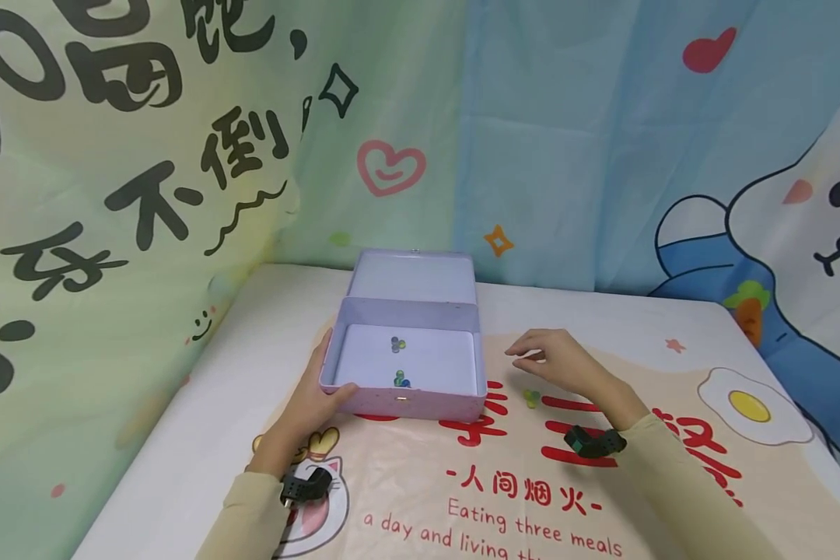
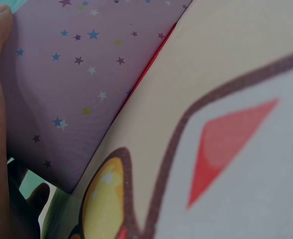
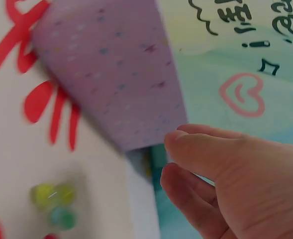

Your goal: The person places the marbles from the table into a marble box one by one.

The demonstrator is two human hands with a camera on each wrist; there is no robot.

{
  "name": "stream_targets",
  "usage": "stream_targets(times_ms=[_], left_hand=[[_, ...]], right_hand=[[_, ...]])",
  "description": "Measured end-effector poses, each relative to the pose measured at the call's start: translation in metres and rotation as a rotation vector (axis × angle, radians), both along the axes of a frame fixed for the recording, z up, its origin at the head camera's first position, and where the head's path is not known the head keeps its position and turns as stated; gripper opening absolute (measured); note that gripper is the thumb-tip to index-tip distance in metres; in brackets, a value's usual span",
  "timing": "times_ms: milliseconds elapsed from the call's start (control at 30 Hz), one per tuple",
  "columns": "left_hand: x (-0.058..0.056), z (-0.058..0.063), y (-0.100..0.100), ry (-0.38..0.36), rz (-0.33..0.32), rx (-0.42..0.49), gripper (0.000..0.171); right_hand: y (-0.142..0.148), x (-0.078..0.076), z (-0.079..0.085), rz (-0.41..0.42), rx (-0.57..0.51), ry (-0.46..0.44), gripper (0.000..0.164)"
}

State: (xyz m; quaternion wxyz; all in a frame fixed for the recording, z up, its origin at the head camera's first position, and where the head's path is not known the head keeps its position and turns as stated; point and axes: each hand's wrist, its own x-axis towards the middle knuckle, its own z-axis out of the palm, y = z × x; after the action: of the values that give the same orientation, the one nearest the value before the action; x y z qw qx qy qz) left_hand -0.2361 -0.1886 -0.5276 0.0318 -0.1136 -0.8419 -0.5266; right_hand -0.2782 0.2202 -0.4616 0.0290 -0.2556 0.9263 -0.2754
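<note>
A lilac tin box (image 1: 406,403) with its lid (image 1: 413,276) swung back stands on the table. Inside lie two small clusters of glass marbles, one near the middle (image 1: 398,344) and one by the front wall (image 1: 402,380). My left hand (image 1: 313,389) grips the box's left front corner, thumb over the front edge. To the right of the box, my right hand (image 1: 560,362) hovers with relaxed, slightly bent fingers and nothing visible between them. Below it, several yellow-green and teal marbles (image 3: 52,194) sit together on the mat. Small coloured stars cover the box's outer wall (image 2: 86,74).
A beige printed mat (image 1: 406,482) with red lettering covers much of the white table (image 1: 280,299). Printed curtains (image 1: 532,155) hang behind the table and along its left side. Each wrist wears a black strap, the right one (image 1: 595,442) lying over the mat.
</note>
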Motion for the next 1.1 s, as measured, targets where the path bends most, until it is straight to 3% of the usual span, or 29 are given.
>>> stream_targets(times_ms=[300, 633, 900, 1100], left_hand=[[0.0, -0.001, 0.0, -0.011, -0.009, 0.009, 0.101], [0.001, 0.0, 0.0, -0.018, -0.001, -0.004, 0.1], [0.0, -0.002, 0.0, -0.033, 0.007, -0.011, 0.1], [0.002, 0.002, 0.0, 0.003, -0.011, -0.001, 0.1]], right_hand=[[0.024, 0.018, -0.025, -0.036, -0.026, -0.042, 0.023], [0.036, 0.028, -0.048, -0.074, -0.031, -0.055, 0.021], [0.039, 0.03, -0.055, -0.047, -0.033, 0.0, 0.02], [0.04, 0.028, -0.054, -0.059, -0.012, 0.001, 0.019]])
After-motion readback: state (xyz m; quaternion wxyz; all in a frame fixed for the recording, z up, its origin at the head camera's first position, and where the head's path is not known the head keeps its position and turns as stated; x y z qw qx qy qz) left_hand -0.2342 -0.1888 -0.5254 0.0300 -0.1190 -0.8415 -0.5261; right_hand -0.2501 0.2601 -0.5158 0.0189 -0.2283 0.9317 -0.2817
